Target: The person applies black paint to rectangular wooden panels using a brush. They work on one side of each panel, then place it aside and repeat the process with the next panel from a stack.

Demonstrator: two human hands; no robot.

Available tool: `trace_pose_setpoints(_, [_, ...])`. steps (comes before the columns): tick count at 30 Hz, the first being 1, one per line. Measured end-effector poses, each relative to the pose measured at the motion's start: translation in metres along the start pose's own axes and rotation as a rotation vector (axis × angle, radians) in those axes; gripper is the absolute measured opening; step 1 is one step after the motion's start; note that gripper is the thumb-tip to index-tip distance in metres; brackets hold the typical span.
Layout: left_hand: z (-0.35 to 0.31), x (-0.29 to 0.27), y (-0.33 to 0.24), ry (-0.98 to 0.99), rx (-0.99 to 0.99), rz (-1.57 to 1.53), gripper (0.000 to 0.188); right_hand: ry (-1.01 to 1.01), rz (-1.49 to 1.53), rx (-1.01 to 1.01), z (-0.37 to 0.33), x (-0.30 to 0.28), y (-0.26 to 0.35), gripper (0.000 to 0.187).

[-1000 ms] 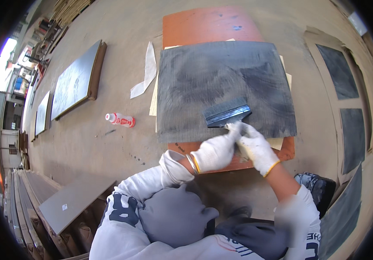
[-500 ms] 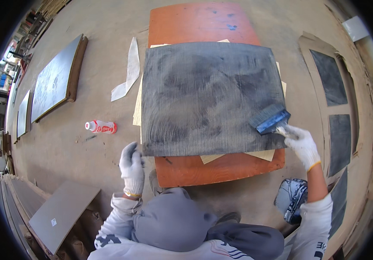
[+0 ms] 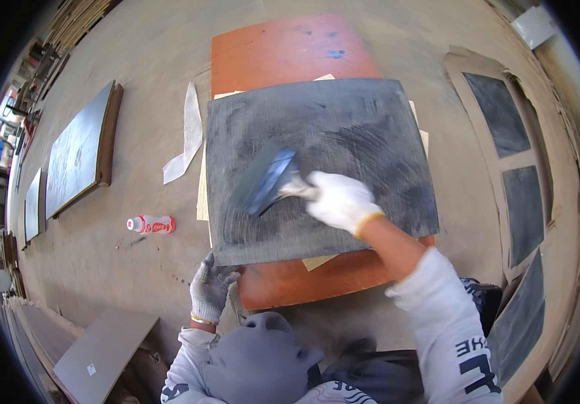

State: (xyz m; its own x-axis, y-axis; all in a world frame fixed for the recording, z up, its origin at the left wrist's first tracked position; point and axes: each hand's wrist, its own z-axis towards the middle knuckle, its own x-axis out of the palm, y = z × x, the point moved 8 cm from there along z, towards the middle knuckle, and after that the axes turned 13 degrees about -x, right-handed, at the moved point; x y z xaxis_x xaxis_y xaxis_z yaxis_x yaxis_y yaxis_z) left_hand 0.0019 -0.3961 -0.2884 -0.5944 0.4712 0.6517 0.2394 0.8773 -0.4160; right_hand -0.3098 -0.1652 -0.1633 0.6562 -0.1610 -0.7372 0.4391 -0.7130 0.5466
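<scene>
A wide brush (image 3: 266,180) with a blue ferrule, blurred by motion, lies against the dark streaked board (image 3: 384,168), left of its middle. My right hand (image 3: 344,202), in a white knit glove, is closed round its pale handle, the forearm crossing the near right part of the board. At the near left corner my gloved left hand (image 3: 210,291) has its fingers closed about the board's edge; their tips are partly hidden. Light wooden sheets (image 3: 202,195) stick out under the board. Below them lies a larger orange-brown panel (image 3: 290,57).
A red-and-white bottle (image 3: 152,224) lies on the floor to the left, near a white strip (image 3: 185,141). Shiny panels (image 3: 78,151) stand further left. Along the right lie dark panels (image 3: 524,212) on brown sheeting. A dark-smeared bucket (image 3: 482,299) is partly hidden behind my right arm.
My right hand has swept the brush leftward across the board from its right edge. My left hand has moved from open beside the board onto its near left corner. The view has shifted slightly.
</scene>
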Motion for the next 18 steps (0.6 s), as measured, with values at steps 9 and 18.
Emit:
trace_pose_setpoints(9, [0.030,0.011,0.017,0.081,0.033,-0.222,0.044,-0.912,0.758,0.219,-0.133,-0.067,-0.286,0.019])
trace_pose_setpoints(18, [-0.008,0.051,0.013,0.176,0.207,-0.232,0.056,-0.778,0.945,0.214,-0.127,-0.073,-0.291,0.012])
